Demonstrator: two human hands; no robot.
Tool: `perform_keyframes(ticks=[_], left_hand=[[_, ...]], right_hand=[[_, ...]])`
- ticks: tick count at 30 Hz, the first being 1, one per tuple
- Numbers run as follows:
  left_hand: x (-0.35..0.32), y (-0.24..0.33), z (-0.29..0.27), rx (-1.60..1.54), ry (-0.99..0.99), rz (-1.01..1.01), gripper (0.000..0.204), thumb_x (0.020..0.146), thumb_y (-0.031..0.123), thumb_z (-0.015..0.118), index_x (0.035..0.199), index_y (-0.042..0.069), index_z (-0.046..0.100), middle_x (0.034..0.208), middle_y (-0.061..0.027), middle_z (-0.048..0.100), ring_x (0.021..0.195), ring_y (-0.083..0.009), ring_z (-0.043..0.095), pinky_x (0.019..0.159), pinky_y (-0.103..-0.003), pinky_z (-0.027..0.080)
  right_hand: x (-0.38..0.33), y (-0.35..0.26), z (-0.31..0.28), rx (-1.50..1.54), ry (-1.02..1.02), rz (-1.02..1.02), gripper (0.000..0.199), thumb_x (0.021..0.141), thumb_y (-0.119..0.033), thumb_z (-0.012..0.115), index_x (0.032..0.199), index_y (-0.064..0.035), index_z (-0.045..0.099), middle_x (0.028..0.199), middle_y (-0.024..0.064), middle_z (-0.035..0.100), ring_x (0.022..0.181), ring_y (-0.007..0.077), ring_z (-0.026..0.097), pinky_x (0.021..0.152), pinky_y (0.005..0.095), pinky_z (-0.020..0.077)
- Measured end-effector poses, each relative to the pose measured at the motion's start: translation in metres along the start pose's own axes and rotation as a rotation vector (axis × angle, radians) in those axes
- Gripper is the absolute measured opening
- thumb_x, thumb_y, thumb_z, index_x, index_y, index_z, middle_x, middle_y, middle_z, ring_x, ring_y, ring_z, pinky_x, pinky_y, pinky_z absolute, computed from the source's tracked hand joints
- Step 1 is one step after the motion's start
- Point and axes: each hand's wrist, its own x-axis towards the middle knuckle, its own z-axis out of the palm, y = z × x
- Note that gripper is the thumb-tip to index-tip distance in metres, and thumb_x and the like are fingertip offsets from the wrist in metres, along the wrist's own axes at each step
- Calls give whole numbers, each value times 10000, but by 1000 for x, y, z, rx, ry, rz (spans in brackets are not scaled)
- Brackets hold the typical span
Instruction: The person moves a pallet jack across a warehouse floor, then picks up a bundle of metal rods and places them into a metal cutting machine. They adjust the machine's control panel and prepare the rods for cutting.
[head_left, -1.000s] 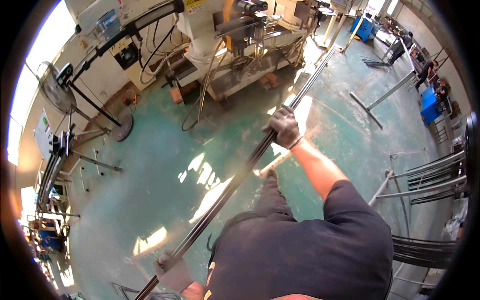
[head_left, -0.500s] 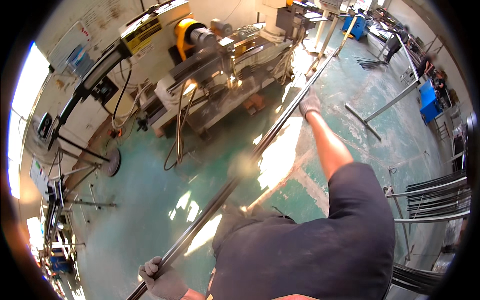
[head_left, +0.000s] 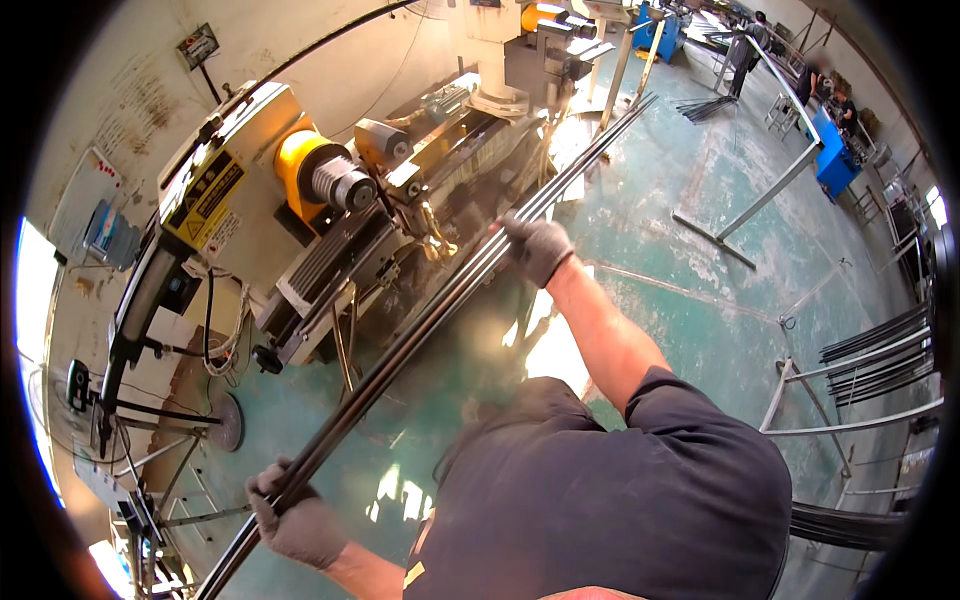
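Observation:
A bundle of several long dark metal rods [head_left: 400,352] slants across the view, from the lower left up to the far right. Toward its lower end my left hand [head_left: 295,515], in a grey glove, wraps its fingers round the bundle. Farther along, my gloved right hand [head_left: 540,248] grips the same rods, its fingers partly hidden behind them. Just beyond the rods stands a machine with a yellow-ringed motor or spindle [head_left: 322,175]. The rods pass in front of its bed [head_left: 325,260]; whether they touch it I cannot tell.
A metal stand [head_left: 765,208] stands on the green floor to the right. More dark rods [head_left: 880,350] lie on a rack at the right edge. A round-based stand [head_left: 228,422] is at the left. People [head_left: 742,58] and a blue machine [head_left: 832,155] are far off.
My right hand has come nearer and to the left, and my left hand is slightly higher, both still on the rods. The machine now appears closer and larger.

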Motion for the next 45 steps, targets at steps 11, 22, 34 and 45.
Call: perform_keyframes(ticks=[11,22,34,45], left_hand=[[83,-29,-44,100,131,-14,254,1049,113,610,1254,-37,619,1179,-158,708,1189,-350,677,1183,-507,511],[123,-77,-56,388,257,-131,431,1154,330,587,1271,-70,694,1213,-142,712,1110,-281,692,1042,-417,549],[149,-65,-112,21,337,-135,233,1080,118,684,1215,-68,725,1236,-142,741,1176,-280,706,1190,-443,543],[161,-81,-115,-93,310,-264,282,1096,130,673,1281,-81,641,1257,-139,686,1197,-295,672,1182,-460,546]], right_hand=[[131,-113,-45,91,143,-254,235,1090,-133,695,1181,79,654,1024,188,746,959,351,751,889,487,669],[149,-109,14,-23,87,-163,333,1082,-171,720,1228,114,631,1117,245,757,972,373,782,837,481,697],[228,-148,3,-37,251,-153,211,1045,-44,707,1217,71,667,1091,218,791,953,351,798,847,465,699],[339,-149,-37,-372,173,-156,281,974,-168,739,1246,-97,744,1136,98,811,1012,254,782,898,404,633]])
